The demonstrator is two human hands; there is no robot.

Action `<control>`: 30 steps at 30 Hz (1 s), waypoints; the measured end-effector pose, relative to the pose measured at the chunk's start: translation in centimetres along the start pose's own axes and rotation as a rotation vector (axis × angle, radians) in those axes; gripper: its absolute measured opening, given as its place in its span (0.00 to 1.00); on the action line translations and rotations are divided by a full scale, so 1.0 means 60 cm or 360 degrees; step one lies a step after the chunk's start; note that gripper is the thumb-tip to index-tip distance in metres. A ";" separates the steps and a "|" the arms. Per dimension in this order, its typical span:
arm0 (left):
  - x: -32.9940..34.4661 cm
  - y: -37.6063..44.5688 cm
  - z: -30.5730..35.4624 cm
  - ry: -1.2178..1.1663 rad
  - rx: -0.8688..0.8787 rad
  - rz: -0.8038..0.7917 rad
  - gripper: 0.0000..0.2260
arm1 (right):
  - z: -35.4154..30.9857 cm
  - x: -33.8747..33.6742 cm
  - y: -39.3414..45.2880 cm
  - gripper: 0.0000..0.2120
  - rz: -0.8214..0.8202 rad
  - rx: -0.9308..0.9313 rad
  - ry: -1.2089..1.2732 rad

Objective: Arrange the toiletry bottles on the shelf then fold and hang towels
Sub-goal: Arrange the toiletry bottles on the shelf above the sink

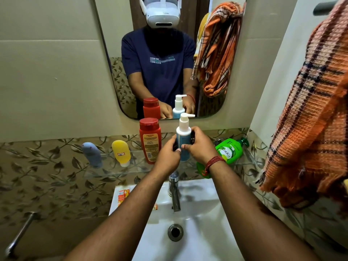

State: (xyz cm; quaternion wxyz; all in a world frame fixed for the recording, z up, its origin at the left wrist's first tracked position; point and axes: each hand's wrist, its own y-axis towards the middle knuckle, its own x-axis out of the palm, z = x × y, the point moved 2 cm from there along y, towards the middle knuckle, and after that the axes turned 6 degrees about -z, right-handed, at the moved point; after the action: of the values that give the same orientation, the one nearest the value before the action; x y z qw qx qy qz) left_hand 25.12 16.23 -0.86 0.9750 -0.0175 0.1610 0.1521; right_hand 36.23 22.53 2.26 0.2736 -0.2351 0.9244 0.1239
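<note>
Glass shelf (105,171) under the mirror (169,53), above the sink (197,213): both hands, left hand (168,154) and right hand (201,146), grip 1 upright pump bottle (183,137). Left of them: red bottle (150,141), yellow tube (121,154), grey tube (92,154). Right: green bottle (229,150), then orange towel (308,117) hanging.

My pump bottle (183,136): smooth matt plastic. Red bottle (150,141): glossy plastic. Shelf (105,171): clear glass. Tap (174,191): polished metal. Basin (197,223): glossy ceramic. Towel (308,117), right of frame: coarse woven cloth.
</note>
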 end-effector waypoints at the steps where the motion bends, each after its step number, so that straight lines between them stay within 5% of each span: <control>1: 0.000 0.000 -0.001 -0.0001 -0.0015 -0.0008 0.26 | 0.002 0.001 -0.001 0.23 0.0006 0.0001 -0.0011; 30: 0.004 -0.014 -0.008 0.0022 -0.0020 -0.0049 0.30 | 0.005 -0.004 -0.001 0.27 -0.0167 0.0037 0.0077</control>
State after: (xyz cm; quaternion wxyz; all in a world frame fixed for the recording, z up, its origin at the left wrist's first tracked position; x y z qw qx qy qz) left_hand 25.45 15.48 -1.43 0.9760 -0.0272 0.1666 0.1379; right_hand 36.59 22.70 2.14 0.2600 -0.2829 0.9186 0.0927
